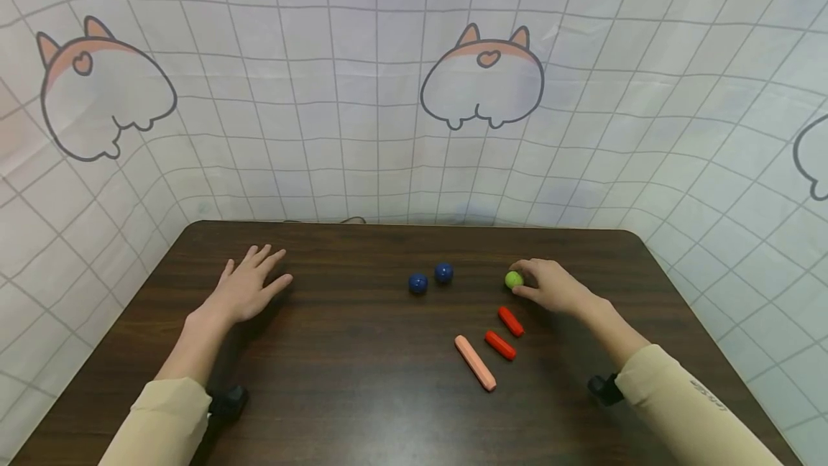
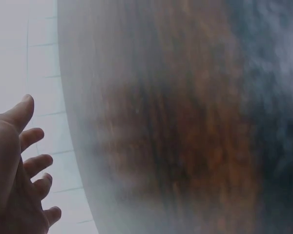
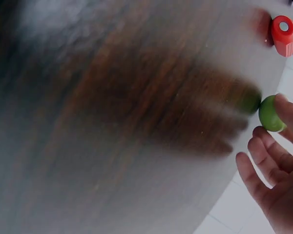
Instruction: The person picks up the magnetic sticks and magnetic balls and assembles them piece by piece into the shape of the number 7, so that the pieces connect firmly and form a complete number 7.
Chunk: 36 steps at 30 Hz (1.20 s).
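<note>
The right hand (image 1: 546,285) curls its thumb and fingers round a small green ball (image 1: 514,280) at the right of the table. In the right wrist view the thumb touches the green ball (image 3: 270,114), and the other fingers of this hand (image 3: 278,170) are loosely bent. At the left the other hand (image 1: 246,290) is over the table with fingers spread and holds nothing. The left wrist view shows that hand (image 2: 19,170) with its fingers apart.
Two blue balls (image 1: 417,282) (image 1: 443,272) sit left of the green ball. Nearer the front lie two short red sticks (image 1: 511,321) (image 1: 500,345) and a longer orange-pink stick (image 1: 475,363). The dark wooden table (image 1: 336,394) ends at a white grid-patterned curtain (image 1: 362,128).
</note>
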Each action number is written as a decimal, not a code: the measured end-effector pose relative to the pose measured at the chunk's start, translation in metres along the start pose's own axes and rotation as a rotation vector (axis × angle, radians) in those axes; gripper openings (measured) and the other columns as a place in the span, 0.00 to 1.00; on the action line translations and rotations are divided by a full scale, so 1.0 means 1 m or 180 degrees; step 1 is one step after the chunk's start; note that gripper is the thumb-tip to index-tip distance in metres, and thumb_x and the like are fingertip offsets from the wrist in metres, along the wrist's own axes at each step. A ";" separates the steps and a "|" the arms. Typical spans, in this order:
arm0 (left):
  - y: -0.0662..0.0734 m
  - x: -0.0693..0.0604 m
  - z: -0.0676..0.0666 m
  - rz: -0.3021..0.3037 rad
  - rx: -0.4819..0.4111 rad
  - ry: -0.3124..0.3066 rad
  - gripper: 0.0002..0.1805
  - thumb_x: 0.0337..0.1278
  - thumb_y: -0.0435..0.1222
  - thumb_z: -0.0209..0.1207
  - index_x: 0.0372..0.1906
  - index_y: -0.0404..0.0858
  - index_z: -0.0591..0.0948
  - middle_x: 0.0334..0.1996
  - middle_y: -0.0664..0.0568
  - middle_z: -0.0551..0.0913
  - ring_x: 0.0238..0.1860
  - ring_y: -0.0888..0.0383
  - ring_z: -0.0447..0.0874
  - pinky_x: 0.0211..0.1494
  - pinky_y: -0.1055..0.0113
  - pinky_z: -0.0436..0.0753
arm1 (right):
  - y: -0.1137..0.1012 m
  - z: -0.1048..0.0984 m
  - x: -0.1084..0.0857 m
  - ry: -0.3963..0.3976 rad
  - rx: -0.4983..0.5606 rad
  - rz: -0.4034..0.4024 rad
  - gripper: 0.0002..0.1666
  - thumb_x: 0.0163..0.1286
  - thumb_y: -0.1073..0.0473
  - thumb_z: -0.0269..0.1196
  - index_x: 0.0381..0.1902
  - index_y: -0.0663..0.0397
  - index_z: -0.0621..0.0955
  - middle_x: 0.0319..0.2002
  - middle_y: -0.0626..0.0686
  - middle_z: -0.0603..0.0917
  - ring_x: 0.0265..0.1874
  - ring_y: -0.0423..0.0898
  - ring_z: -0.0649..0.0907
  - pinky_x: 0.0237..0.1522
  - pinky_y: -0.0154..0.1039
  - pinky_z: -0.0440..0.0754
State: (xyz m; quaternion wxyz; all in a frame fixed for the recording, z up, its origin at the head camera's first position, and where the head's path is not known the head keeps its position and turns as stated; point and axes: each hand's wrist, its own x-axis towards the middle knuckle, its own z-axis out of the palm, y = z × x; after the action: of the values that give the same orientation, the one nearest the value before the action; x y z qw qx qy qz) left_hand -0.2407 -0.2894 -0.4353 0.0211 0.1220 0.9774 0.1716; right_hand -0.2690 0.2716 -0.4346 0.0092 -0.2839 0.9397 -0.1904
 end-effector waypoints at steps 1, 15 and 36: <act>0.001 0.000 0.000 0.0010 -0.0002 -0.0003 0.39 0.80 0.56 0.48 0.80 0.33 0.58 0.78 0.28 0.50 0.78 0.29 0.40 0.71 0.27 0.40 | 0.000 0.000 0.000 -0.0003 0.0013 -0.0001 0.21 0.71 0.61 0.69 0.57 0.68 0.80 0.39 0.53 0.82 0.36 0.50 0.78 0.40 0.48 0.77; 0.023 0.001 0.005 0.0347 -0.0051 0.0030 0.35 0.78 0.50 0.54 0.76 0.31 0.66 0.74 0.25 0.58 0.74 0.25 0.51 0.69 0.26 0.50 | -0.012 0.009 0.012 -0.0091 0.0348 -0.0058 0.20 0.69 0.62 0.71 0.56 0.63 0.81 0.35 0.48 0.79 0.30 0.43 0.75 0.33 0.38 0.74; 0.070 0.014 0.018 0.0627 -0.0248 -0.0395 0.25 0.76 0.44 0.58 0.67 0.33 0.76 0.66 0.33 0.72 0.67 0.31 0.68 0.63 0.31 0.67 | -0.044 0.021 0.033 -0.0331 0.0506 -0.0331 0.19 0.71 0.59 0.70 0.55 0.60 0.82 0.31 0.44 0.79 0.27 0.39 0.76 0.32 0.36 0.76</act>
State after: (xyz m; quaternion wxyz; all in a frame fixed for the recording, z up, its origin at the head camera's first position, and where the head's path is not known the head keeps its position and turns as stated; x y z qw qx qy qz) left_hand -0.2365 -0.2161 -0.4278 0.0693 0.2269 0.9500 0.2029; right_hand -0.2707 0.2126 -0.4354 0.0705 -0.3401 0.9039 -0.2495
